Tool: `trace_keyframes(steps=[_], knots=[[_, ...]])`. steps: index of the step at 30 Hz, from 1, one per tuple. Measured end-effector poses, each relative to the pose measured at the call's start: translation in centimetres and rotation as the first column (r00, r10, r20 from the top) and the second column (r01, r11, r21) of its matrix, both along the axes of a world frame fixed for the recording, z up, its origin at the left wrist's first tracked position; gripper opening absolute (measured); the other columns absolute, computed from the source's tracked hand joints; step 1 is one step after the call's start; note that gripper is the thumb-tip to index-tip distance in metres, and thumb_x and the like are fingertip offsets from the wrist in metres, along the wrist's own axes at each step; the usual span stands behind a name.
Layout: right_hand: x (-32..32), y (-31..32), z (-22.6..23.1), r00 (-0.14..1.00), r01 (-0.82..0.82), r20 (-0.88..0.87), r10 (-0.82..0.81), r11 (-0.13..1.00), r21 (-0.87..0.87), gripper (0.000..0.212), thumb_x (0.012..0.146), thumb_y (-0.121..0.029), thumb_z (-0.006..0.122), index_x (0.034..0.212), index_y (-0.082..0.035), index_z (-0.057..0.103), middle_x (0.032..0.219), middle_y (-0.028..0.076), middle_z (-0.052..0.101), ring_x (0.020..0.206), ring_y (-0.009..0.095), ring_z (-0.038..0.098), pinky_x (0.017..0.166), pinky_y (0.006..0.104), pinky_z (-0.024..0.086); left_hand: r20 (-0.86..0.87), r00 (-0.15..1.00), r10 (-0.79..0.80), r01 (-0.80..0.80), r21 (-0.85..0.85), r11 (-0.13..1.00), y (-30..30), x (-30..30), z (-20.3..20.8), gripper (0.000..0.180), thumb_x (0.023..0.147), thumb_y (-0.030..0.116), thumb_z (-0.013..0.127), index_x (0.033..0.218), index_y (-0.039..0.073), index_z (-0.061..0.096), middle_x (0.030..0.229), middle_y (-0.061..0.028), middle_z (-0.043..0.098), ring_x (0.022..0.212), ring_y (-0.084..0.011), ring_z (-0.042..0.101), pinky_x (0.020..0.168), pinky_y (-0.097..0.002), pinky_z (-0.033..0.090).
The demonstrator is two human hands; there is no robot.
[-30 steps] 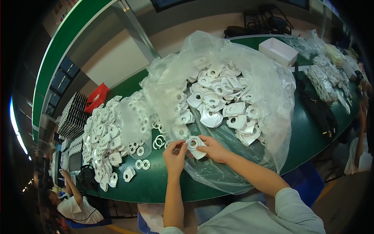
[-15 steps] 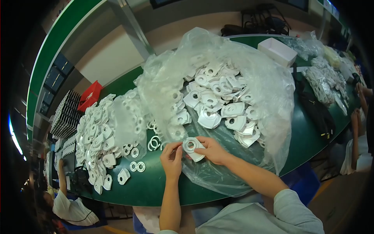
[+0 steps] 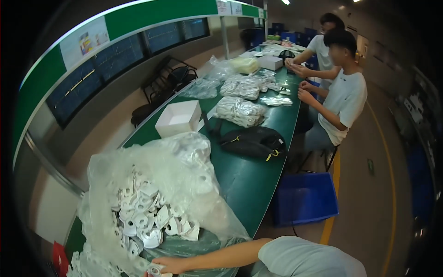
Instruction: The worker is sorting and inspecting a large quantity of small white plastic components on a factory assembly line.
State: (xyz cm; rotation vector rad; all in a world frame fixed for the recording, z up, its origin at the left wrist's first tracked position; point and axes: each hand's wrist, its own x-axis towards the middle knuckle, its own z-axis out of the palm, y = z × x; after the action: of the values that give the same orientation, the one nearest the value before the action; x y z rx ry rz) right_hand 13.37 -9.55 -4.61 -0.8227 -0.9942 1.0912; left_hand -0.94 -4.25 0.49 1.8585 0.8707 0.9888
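Observation:
At the lower edge, my right hand [image 3: 171, 265] is closed on a white plastic part with a round ring [image 3: 155, 271], and the bottom of the picture cuts the part off. My right forearm reaches in from the right, over the near edge of a large clear plastic bag [image 3: 194, 161]. Many loose white plastic parts [image 3: 140, 217] with round holes lie heaped in the opened bag, just beyond my hand. My left hand is outside the picture.
On the green table [image 3: 244, 171] are a white box [image 3: 179, 118], a black bag [image 3: 253, 141] and bundled packets [image 3: 240, 111]. A blue bin [image 3: 305, 198] stands on the floor at right. Two people sit farther along the table, one a co-worker in a white shirt [image 3: 348, 92].
The view has swung to the right, so the heap and my hands now sit low and left. My left hand has left the picture; my right still holds the white part.

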Motion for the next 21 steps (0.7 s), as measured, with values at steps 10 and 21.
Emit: trace_keyframes(steps=[10,21], knots=[[0.2,-1.9,2.6,0.963,0.042,0.268,-0.023,0.997,-0.066,0.031,0.086,-0.028,0.056,0.109,-0.006,0.050,0.097,0.012,0.057,0.087,0.020,0.055,0.073,0.0341,0.045,0.146,0.988,-0.055,0.094,-0.276,0.957,1.4,-0.4,-2.0,0.022,0.085,0.001,0.057,0.103,-0.011,0.057,0.089,-0.0099,0.060,0.072,-0.0156,0.056,0.059,-0.0251,0.047],[0.3,-3.6,5.5,0.919,0.116,0.384,-0.085,0.991,-0.060,0.028,0.086,-0.028,0.055,0.104,-0.006,0.054,0.099,0.014,0.057,0.089,0.025,0.056,0.073,0.0368,0.045,0.133,0.991,0.033,0.002,-0.255,0.967,-0.2,-0.1,-0.8,0.021,0.084,-0.001,0.058,0.102,-0.010,0.057,0.093,-0.0131,0.061,0.077,-0.0179,0.058,0.064,-0.0271,0.050]])
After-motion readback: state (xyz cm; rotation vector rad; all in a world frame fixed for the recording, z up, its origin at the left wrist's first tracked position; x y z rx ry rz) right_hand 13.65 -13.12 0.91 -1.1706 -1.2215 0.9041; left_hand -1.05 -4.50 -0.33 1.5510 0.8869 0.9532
